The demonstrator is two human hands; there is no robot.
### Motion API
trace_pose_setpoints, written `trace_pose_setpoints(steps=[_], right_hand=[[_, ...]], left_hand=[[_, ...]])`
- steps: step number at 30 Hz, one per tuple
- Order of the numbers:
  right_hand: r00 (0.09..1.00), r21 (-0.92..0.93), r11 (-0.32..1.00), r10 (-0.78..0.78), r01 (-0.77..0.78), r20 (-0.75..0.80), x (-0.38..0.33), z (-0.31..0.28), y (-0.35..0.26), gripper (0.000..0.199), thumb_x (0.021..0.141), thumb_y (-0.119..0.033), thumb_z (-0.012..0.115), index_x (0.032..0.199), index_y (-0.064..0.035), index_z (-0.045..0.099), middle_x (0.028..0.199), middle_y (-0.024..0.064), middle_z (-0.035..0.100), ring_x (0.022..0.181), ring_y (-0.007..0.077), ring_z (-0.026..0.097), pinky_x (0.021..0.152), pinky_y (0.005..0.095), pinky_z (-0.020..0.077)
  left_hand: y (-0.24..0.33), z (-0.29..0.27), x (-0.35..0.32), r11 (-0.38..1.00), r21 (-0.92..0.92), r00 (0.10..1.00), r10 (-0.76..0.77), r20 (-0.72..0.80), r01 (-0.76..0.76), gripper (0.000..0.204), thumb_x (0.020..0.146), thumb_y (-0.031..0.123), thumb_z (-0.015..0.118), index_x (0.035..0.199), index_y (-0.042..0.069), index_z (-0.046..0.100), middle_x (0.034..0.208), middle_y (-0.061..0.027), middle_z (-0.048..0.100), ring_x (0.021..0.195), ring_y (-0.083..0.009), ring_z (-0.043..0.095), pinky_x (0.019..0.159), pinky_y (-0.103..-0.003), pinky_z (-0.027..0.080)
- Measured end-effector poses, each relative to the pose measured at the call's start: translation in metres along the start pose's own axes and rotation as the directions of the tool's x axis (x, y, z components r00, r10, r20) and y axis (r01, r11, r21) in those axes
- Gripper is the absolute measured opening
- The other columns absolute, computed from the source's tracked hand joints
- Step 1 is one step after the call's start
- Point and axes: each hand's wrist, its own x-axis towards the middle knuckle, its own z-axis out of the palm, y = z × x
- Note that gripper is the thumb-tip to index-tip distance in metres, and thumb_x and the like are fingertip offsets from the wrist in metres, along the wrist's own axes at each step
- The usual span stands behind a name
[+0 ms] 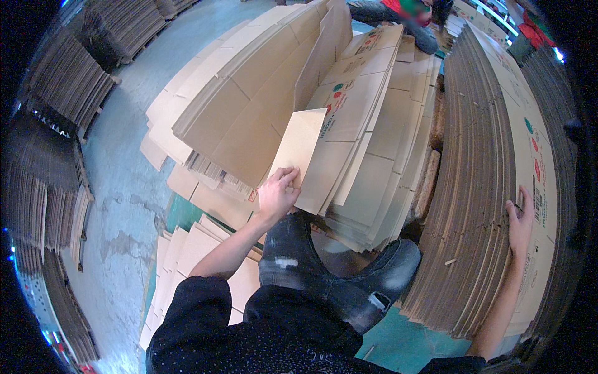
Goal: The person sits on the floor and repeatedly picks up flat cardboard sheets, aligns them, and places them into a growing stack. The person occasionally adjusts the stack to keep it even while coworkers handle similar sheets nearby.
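Note:
Out in front of my knees, my left hand [280,192] has its fingers bent around the near edge of a cardboard flap [298,142]. The flap belongs to a flat box blank [346,118] with printed marks, lying on a pile in front of me. Over on the right side, my right hand [521,225] lies on the printed top sheet [529,149] of a tall stack of flat cardboard [470,156], near its edge. Its thumb and fingers are apart, and it holds nothing that I can see.
Large plain cardboard sheets [249,93] lean open to the left of the pile. More sheets [180,262] lie low beside my left leg. Dark stacks of cardboard [65,81] line the far left, across a blue-grey floor [124,199]. Another person [405,15] is at the far end.

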Motion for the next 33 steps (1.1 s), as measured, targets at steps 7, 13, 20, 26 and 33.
trace_pose_setpoints(steps=[7,13,20,26,33], right_hand=[[0.995,-0.166,0.985,-0.06,0.045,-0.081,-0.005,0.003,-0.01,0.057,0.088,-0.011,0.067,0.141,-0.0061,0.048,0.147,0.0168,0.047,0.138,0.0329,0.041,0.113,0.0422,0.0367],[0.994,-0.188,0.982,-0.053,0.035,-0.092,-0.013,-0.001,-0.026,0.062,0.082,-0.009,0.07,0.14,-0.0068,0.049,0.146,0.0183,0.048,0.138,0.0356,0.041,0.118,0.0445,0.028],[0.991,-0.209,0.976,-0.081,0.058,-0.106,-0.012,0.001,-0.022,0.062,0.08,-0.008,0.071,0.138,-0.0074,0.05,0.146,0.0181,0.047,0.137,0.0365,0.041,0.117,0.0443,0.03],[0.996,-0.183,0.982,-0.066,0.052,-0.068,-0.013,-0.004,-0.022,0.06,0.082,-0.008,0.07,0.139,-0.0065,0.051,0.148,0.0182,0.045,0.138,0.0365,0.041,0.117,0.0439,0.0305],[0.999,-0.165,0.986,-0.042,0.039,-0.018,-0.004,-0.001,-0.014,0.058,0.088,-0.009,0.067,0.142,-0.0047,0.048,0.149,0.0172,0.045,0.139,0.033,0.04,0.117,0.0407,0.03]], left_hand=[[0.001,-0.009,0.0,0.99,-0.048,0.988,-0.128,0.09,0.133,0.046,0.076,0.022,0.074,0.122,0.016,0.07,0.124,-0.007,0.066,0.103,-0.0286,0.068,0.091,-0.04,0.056],[0.0,-0.015,-0.001,0.951,-0.291,0.994,-0.112,-0.011,0.104,0.044,0.075,0.013,0.072,0.118,0.011,0.072,0.116,-0.0093,0.07,0.105,-0.0262,0.069,0.094,-0.034,0.053],[-0.013,0.017,-0.033,0.898,-0.4,0.934,-0.031,0.356,0.182,0.047,0.08,0.014,0.072,0.126,0.01,0.066,0.12,-0.011,0.068,0.113,-0.0273,0.065,0.1,-0.036,0.048],[-0.032,0.05,-0.042,0.933,-0.354,0.82,0.252,0.514,-0.065,0.048,0.084,0.029,0.073,0.129,0.016,0.064,0.12,-0.0157,0.068,0.113,-0.0309,0.064,0.103,-0.042,0.045],[-0.165,-0.087,0.077,0.695,0.616,0.92,-0.368,-0.137,0.37,0.071,0.088,0.035,0.058,0.149,0.005,0.037,0.158,-0.0204,0.028,0.147,-0.0409,0.025,0.116,-0.057,0.027]])
